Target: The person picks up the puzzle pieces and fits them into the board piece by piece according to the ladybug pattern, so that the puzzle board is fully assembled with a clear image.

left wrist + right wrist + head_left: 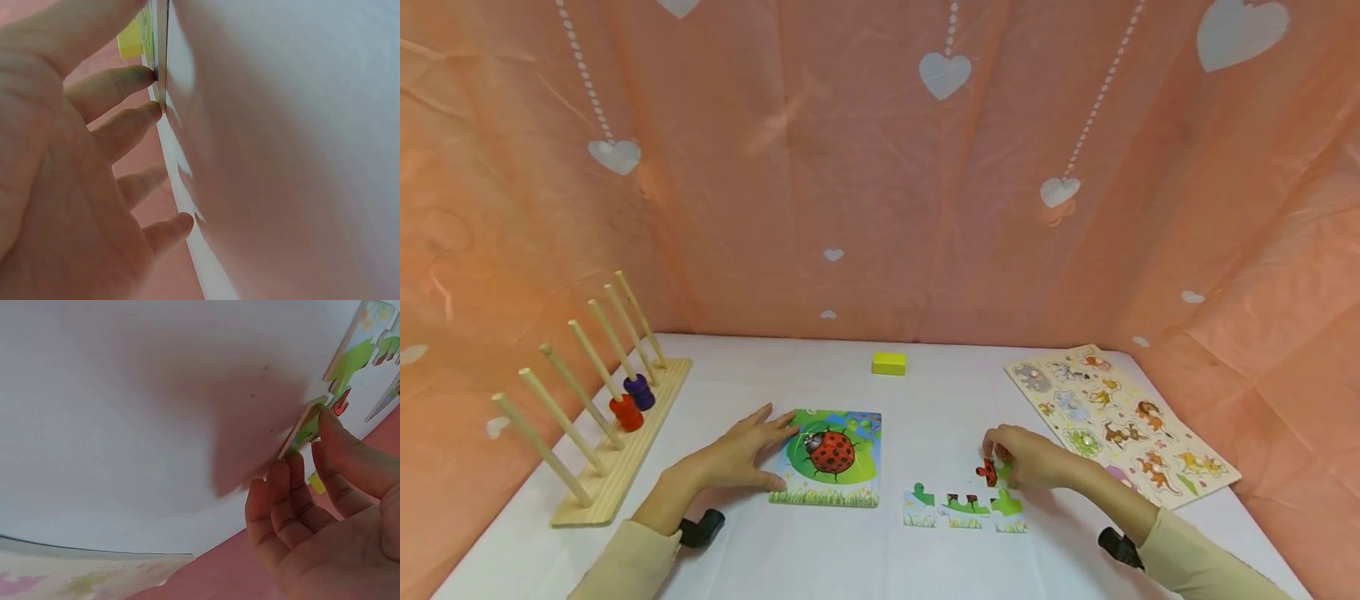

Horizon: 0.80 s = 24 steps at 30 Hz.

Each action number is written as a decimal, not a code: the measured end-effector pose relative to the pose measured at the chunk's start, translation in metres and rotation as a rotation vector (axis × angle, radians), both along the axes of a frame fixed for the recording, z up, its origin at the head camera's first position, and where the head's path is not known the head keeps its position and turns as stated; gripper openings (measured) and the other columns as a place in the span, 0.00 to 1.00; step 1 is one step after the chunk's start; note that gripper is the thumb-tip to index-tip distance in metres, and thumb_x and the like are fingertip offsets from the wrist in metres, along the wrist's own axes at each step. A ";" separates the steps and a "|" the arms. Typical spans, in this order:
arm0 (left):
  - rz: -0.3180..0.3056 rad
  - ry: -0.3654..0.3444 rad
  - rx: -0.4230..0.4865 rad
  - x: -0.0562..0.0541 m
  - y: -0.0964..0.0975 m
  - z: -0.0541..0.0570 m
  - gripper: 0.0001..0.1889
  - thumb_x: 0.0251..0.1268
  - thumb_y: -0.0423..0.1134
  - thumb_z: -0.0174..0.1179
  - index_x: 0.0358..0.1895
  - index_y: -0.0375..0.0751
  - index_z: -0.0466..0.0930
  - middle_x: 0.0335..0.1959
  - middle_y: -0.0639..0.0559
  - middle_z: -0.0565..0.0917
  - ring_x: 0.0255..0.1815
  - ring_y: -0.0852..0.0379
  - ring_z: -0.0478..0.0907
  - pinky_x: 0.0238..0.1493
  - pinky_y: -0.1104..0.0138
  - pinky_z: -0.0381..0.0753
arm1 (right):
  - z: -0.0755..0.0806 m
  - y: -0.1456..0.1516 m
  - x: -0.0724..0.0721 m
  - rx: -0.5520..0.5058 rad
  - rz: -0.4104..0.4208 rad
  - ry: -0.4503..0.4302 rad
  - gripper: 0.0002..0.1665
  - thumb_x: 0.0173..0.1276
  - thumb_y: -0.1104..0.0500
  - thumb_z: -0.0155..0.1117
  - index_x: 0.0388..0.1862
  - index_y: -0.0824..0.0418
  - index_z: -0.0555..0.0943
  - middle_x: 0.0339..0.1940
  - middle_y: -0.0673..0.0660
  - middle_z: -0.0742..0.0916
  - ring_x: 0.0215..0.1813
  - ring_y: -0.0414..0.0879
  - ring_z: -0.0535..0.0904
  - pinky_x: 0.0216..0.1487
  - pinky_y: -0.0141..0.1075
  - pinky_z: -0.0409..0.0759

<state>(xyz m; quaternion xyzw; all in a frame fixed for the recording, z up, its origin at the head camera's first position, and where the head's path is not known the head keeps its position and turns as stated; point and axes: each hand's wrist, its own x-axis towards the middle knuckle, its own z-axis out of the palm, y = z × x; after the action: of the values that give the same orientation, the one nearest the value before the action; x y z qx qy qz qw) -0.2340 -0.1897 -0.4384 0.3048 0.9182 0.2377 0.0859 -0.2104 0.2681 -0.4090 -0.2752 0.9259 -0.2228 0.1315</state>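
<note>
A square ladybug picture board (831,457) lies on the white table, left of centre. My left hand (736,455) rests beside it, thumb at the lower left corner and index finger at the upper left. In the left wrist view its extended fingertips meet the board's thin edge (161,56). Farther right, my right hand (1033,458) pinches a red and green jigsaw piece (988,473) between thumb and fingers; the fingers partly hide it. Just below stand three grassy pieces in a row: a left one (918,511), a middle one (966,521) and a right one (1011,522).
A wooden peg rack (651,417) with red rings (627,412) and purple rings (640,392) stands at the left. At the back is a yellow block (889,364). An animal puzzle board (1123,417) lies at the right, near the pink curtain (880,167).
</note>
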 end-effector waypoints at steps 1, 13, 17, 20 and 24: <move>0.002 -0.002 0.000 0.000 0.000 0.000 0.46 0.48 0.54 0.76 0.70 0.34 0.70 0.76 0.37 0.62 0.76 0.24 0.44 0.65 0.27 0.49 | 0.000 0.000 0.000 -0.001 0.002 0.006 0.26 0.45 0.78 0.73 0.42 0.60 0.78 0.33 0.50 0.76 0.36 0.44 0.70 0.37 0.36 0.73; 0.003 -0.004 -0.002 0.000 0.000 -0.002 0.47 0.48 0.55 0.76 0.70 0.34 0.70 0.76 0.37 0.61 0.76 0.24 0.44 0.65 0.27 0.50 | -0.004 0.008 -0.003 -0.126 0.084 0.060 0.21 0.53 0.80 0.64 0.41 0.59 0.78 0.34 0.50 0.76 0.36 0.41 0.70 0.36 0.33 0.72; 0.010 -0.007 0.004 -0.001 -0.001 -0.002 0.47 0.48 0.55 0.76 0.70 0.35 0.70 0.76 0.38 0.61 0.76 0.25 0.43 0.65 0.27 0.50 | -0.005 0.008 -0.012 -0.222 0.118 0.062 0.17 0.59 0.79 0.58 0.39 0.61 0.79 0.28 0.49 0.77 0.33 0.38 0.70 0.33 0.32 0.73; 0.009 -0.005 0.006 -0.001 0.000 -0.002 0.47 0.48 0.54 0.76 0.70 0.34 0.70 0.76 0.37 0.61 0.76 0.25 0.44 0.65 0.27 0.50 | -0.005 0.002 -0.019 -0.251 0.116 0.031 0.14 0.62 0.78 0.60 0.39 0.61 0.79 0.26 0.48 0.78 0.31 0.36 0.71 0.32 0.31 0.73; 0.002 0.001 0.008 0.000 0.001 -0.001 0.47 0.47 0.54 0.77 0.70 0.33 0.70 0.75 0.35 0.62 0.75 0.23 0.44 0.65 0.27 0.50 | -0.005 -0.017 -0.030 -0.270 0.127 0.009 0.13 0.63 0.78 0.60 0.40 0.63 0.79 0.28 0.50 0.80 0.32 0.37 0.72 0.34 0.32 0.75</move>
<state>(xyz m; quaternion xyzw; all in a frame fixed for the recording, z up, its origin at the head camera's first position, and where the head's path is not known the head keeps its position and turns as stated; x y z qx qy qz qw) -0.2342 -0.1888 -0.4392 0.3044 0.9176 0.2413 0.0840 -0.2405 0.2507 -0.4140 -0.3492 0.8688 -0.3356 0.1029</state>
